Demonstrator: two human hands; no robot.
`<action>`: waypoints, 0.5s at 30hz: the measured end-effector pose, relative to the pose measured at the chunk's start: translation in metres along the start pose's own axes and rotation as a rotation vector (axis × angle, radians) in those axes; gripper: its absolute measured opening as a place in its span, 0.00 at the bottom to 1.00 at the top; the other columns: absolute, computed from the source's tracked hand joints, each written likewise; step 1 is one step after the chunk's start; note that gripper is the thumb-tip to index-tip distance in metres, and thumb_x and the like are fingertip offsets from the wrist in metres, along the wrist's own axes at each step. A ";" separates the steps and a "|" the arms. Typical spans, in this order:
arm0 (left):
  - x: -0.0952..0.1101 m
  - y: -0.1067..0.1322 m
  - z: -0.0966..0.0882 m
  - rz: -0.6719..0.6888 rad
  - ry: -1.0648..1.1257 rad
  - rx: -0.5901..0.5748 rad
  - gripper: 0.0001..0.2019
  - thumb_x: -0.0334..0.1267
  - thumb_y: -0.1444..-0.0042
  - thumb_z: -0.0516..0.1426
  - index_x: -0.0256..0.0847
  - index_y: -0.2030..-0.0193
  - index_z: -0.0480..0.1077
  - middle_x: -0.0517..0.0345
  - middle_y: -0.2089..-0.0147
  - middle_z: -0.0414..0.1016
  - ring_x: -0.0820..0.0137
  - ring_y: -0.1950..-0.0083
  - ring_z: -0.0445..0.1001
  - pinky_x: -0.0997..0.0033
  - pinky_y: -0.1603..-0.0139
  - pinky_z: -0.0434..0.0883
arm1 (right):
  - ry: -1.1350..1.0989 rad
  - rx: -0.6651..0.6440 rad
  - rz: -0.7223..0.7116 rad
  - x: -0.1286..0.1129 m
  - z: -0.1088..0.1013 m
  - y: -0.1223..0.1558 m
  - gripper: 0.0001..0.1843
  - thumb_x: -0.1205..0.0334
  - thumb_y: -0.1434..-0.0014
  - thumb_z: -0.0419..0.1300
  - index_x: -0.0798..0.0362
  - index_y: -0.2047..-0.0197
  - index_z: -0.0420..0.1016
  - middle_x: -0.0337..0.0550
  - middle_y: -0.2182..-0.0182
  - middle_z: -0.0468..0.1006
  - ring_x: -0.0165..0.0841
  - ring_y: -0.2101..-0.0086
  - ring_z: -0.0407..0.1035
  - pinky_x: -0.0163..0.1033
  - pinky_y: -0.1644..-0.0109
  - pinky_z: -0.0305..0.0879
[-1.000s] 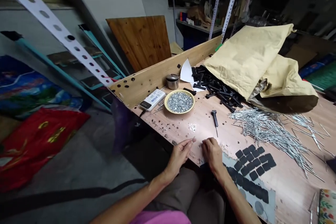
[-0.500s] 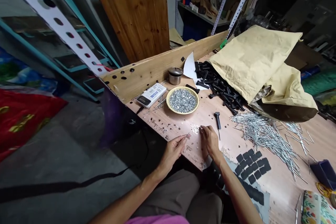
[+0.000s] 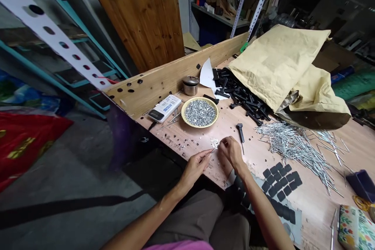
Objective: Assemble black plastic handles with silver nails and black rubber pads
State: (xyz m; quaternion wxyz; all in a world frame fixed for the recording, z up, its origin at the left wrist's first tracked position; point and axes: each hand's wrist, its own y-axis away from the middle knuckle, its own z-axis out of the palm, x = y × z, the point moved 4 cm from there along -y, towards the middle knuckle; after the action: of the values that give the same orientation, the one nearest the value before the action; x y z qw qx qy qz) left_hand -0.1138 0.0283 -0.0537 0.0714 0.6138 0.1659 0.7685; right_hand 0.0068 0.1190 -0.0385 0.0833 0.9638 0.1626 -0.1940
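Observation:
My left hand rests at the near edge of the wooden table, its fingers pinched on a thin metal pin that points toward the right hand. My right hand has its fingers curled in a pinch beside a small heap of tiny metal washers; what it holds is too small to make out. A yellow bowl full of small silver parts stands just beyond the hands. A black-headed pin lies to the right of the heap.
A pile of long metal pins and rows of black pads lie to the right. Black plastic parts spill from a tan paper sack. A white device and a metal tin sit by the wooden back board.
My right hand moved forward from the table edge to the small heap of washers and closed into a pinch. My left hand stayed pinched on the pin. The view shifted.

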 end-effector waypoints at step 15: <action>0.014 0.010 0.051 0.266 -0.273 -0.221 0.19 0.44 0.46 0.52 0.36 0.54 0.75 0.51 0.53 0.78 0.62 0.51 0.75 0.60 0.46 0.70 | -1.241 0.294 0.312 0.023 -0.022 0.083 0.12 0.54 0.56 0.65 0.55 0.75 0.73 0.38 0.78 0.76 0.29 0.75 0.71 0.36 0.66 0.72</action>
State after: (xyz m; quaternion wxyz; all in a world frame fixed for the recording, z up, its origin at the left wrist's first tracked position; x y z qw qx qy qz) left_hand -0.0666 0.0321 -0.0280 0.0578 0.7172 -0.0130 0.6943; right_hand 0.0632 0.0534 -0.0193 0.0562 0.6863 -0.0855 -0.7200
